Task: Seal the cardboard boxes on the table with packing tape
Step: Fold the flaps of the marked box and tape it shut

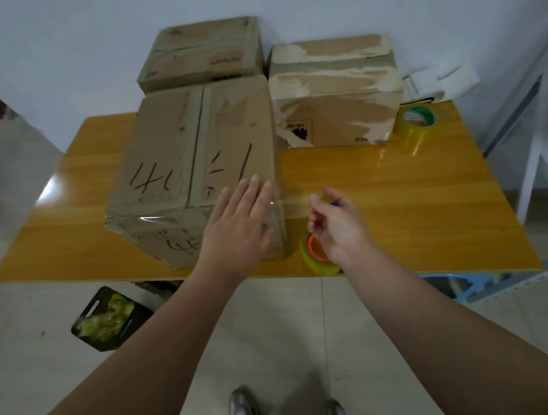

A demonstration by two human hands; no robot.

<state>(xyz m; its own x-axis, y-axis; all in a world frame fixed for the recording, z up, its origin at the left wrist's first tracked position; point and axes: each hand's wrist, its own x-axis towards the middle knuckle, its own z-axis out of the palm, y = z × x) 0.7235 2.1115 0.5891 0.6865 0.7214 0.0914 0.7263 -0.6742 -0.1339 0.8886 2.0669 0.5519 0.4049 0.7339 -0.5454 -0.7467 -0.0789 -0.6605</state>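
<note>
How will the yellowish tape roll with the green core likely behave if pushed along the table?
The yellowish tape roll with the green core seems to lie flat, hole up, so it would probably slide, not roll. Its loose tail on the glossy wooden table may stick and drag. Hollow, so likely light.

Single view: head-worn wide-angle cam, facing fwd & steeply down. Close orange-brown wooden bench (402, 191) fills mid frame, at arm's reach; left hand (237, 225) & right hand (336, 223) reach in from bottom corners. Top: pale wall (73, 42). Bottom centre: beige tiled floor (280, 327) + grey shoes (244, 409). Edges bowed by lens.
</note>
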